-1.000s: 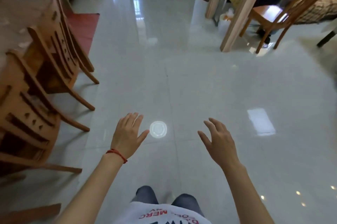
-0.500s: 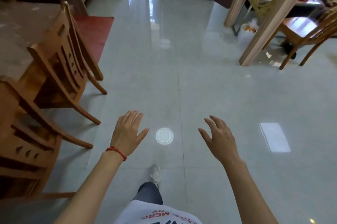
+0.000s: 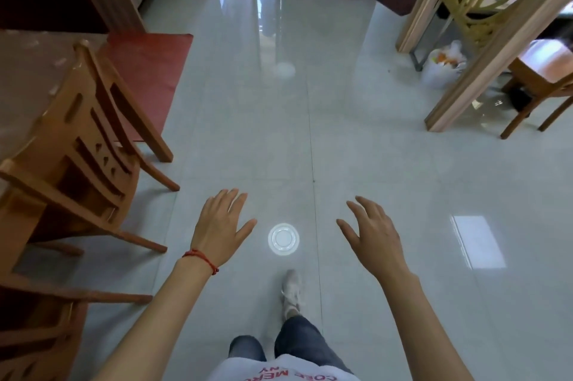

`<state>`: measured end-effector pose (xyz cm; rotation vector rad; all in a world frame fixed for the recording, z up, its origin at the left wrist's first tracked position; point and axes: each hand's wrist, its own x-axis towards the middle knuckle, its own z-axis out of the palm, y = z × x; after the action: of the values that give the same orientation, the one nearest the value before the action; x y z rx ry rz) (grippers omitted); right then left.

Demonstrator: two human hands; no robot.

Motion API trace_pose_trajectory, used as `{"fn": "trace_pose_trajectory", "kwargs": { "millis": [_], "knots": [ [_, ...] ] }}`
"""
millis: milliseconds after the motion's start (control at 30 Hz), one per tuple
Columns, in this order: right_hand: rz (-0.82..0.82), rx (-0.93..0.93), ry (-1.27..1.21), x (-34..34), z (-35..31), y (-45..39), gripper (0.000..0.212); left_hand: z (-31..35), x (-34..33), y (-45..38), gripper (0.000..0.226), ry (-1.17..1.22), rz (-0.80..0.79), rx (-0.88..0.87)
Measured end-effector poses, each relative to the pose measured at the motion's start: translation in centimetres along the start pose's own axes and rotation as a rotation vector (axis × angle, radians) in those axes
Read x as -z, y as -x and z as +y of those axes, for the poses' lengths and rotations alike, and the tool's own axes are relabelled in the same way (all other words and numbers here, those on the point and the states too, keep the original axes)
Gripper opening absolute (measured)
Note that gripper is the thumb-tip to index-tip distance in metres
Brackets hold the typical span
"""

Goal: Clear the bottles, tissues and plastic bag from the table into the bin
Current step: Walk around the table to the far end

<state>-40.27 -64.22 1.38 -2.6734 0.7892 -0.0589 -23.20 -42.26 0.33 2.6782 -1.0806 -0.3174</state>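
My left hand and my right hand hover over the glossy floor with fingers spread, holding nothing. A red string circles my left wrist. The brown table shows at the far left, with a few small pale scraps on its top that are too blurred to name. A white bin bag with orange and white rubbish in it stands on the floor at the far right, behind a wooden post. No bottle is in view.
Two wooden chairs stand along the table on my left. A red mat lies beyond them. A carved wooden screen and another chair are at the right. My foot steps on the open tiled floor.
The view has moved forward across the floor: the chairs slid back on the left and the bin bag came nearer. My foot has come into view. Both hands stay empty and spread.
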Motion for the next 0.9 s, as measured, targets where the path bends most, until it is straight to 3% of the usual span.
{"fn": "trace_pose_trajectory", "kwargs": {
  "millis": [500,733,900],
  "knots": [
    [-0.076,0.064,0.019,3.1,2.2,-28.0,0.049,-1.1,3.6,-25.9,0.107,0.037,0.046,0.066],
    [-0.075,0.078,0.019,2.6,1.3,-40.5,0.049,-4.6,5.0,-38.1,0.090,0.036,0.061,0.068],
    [-0.069,0.082,0.025,2.5,-0.5,-50.4,0.048,-7.3,7.1,-47.3,0.093,0.056,0.067,0.053]
  ]
}}
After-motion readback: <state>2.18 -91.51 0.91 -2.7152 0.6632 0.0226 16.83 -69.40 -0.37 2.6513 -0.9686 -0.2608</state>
